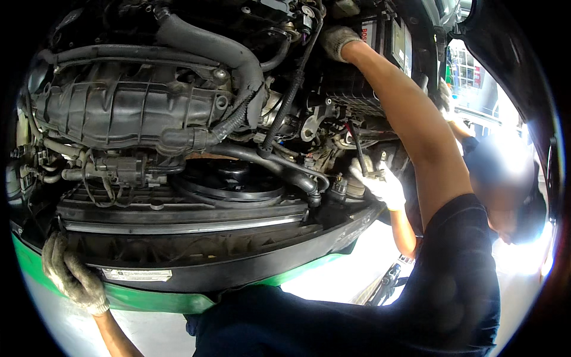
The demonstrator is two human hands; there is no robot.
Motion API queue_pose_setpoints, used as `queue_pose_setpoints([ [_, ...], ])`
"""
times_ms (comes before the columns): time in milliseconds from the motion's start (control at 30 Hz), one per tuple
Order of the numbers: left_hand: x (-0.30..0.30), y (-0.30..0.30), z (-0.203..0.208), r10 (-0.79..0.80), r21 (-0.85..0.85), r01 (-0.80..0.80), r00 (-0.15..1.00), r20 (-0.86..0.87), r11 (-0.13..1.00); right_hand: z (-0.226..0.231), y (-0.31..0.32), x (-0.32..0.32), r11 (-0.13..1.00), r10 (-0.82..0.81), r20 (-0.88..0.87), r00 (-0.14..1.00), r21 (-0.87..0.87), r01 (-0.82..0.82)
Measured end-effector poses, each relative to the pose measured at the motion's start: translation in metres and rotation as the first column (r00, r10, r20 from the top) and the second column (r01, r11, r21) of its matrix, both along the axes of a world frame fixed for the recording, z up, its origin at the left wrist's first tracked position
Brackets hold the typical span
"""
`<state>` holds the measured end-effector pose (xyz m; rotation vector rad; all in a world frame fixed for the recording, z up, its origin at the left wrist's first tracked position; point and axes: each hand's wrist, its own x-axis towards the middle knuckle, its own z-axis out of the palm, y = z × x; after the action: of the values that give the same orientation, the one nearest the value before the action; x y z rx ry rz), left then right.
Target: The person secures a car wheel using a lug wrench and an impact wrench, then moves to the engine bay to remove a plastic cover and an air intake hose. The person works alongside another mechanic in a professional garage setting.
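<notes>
My left hand (72, 275), in a soiled knit glove, rests on the front edge of the car's black front panel (202, 273), its fingers stretched out over it. A green cover (178, 299) lies beneath that edge. My right arm reaches across the engine bay. At its end my gloved right hand (340, 43) sits beside the battery (399, 44); its fingers are mostly hidden, so I cannot tell whether they grip anything. The black engine cover-like intake manifold (131, 113) and a thick black hose (208, 44) lie between my hands.
On the right, a co-worker leans in, a white-gloved hand (386, 187) around a long dark tool (357, 146) low in the bay. That person's other gloved hand (445, 98) is by the bay's right side. The radiator fan (232, 178) lies behind the front panel; the raised hood (517, 65) curves at right.
</notes>
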<state>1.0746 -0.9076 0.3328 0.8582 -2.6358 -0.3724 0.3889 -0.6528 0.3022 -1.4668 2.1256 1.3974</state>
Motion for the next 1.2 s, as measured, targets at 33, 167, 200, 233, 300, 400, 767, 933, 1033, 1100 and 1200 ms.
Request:
queue_pose_setpoints([
  [33,0.001,0.001,-0.001,0.007,-0.003,-0.007,1.0,0.003,1.0,-0.001,0.001,-0.003,0.999,-0.024,0.009,1.0,-0.024,0.024],
  [167,-0.002,0.002,0.001,0.012,-0.015,-0.012,1.0,0.019,1.0,0.004,0.006,-0.004,0.999,0.03,0.03,0.999,0.04,-0.031],
  [200,-0.003,0.004,0.002,0.019,-0.018,-0.019,1.0,0.025,1.0,0.004,0.004,-0.007,0.995,0.068,0.036,0.997,0.068,-0.07],
  [233,-0.001,0.001,-0.001,0.012,-0.017,-0.012,1.0,-0.003,1.0,0.006,0.006,-0.007,0.994,0.103,0.032,0.994,0.032,-0.104],
  [300,-0.002,0.003,0.0,0.022,0.004,-0.022,1.0,-0.012,1.0,0.0,0.006,-0.011,0.998,0.032,0.021,0.999,0.054,-0.033],
  [400,-0.003,0.003,0.001,0.03,0.003,-0.03,1.0,0.007,1.0,-0.006,0.009,-0.015,0.998,0.015,0.021,1.0,0.065,-0.017],
  [767,-0.005,0.005,-0.001,0.055,-0.007,-0.055,0.998,-0.007,0.998,-0.008,0.011,-0.008,0.998,0.052,0.028,0.998,-0.044,-0.051],
  [933,-0.011,0.009,0.006,0.015,-0.015,-0.016,0.998,-0.054,1.0,-0.017,0.016,-0.014,0.996,-0.023,0.025,0.999,0.089,0.021],
  [1033,-0.023,0.012,0.014,-0.024,-0.072,0.015,0.992,-0.126,0.997,-0.002,0.001,0.004,0.985,-0.159,0.001,0.987,0.066,0.158],
  [1100,-0.025,0.01,0.019,-0.02,-0.088,0.011,0.994,-0.106,0.996,0.045,-0.017,0.074,0.888,-0.437,-0.032,0.899,-0.176,0.426],
  [1200,-0.021,0.004,0.014,-0.069,-0.128,0.047,0.982,-0.178,0.991,0.117,0.006,0.164,0.676,-0.591,0.096,0.801,-0.483,0.557],
])
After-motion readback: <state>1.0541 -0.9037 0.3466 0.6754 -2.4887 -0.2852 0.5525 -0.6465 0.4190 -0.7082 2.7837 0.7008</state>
